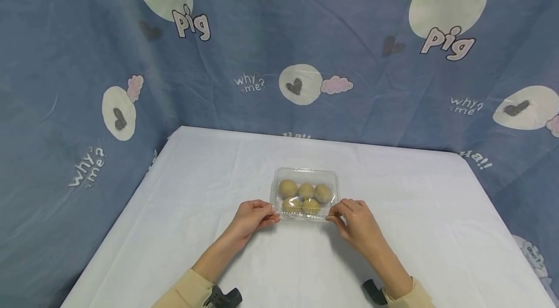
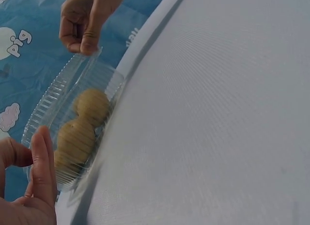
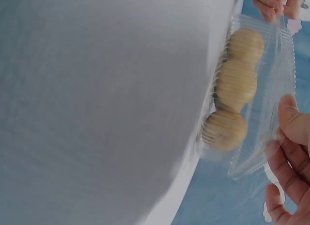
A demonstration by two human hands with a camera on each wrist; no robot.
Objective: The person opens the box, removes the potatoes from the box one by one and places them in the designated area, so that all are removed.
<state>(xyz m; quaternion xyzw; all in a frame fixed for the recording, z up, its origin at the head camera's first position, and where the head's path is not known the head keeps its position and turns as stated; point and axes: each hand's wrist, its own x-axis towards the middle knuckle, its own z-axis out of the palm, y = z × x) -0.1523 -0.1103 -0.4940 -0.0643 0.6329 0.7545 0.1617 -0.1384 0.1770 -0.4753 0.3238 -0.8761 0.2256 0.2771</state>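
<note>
A clear plastic clamshell box [image 1: 328, 178] sits on the white table, several round yellow-brown balls [image 1: 323, 194] inside it. My left hand [image 1: 251, 219] pinches the near left corner of its rim between thumb and fingers. At the near right corner, my right hand [image 1: 357, 225] pinches the rim in the same way. In the right wrist view the lid [image 3: 264, 118] stands at a slant above the balls, its edge between right thumb and fingers. Ribbed side walls of the box [image 2: 48, 96] show in the left wrist view.
White cloth [image 1: 183, 172] covers the table around the box. Behind and to the left hangs a blue printed curtain [image 1: 244, 46], close to the table's far edge. Small dark devices [image 1: 224, 297] are strapped at both wrists.
</note>
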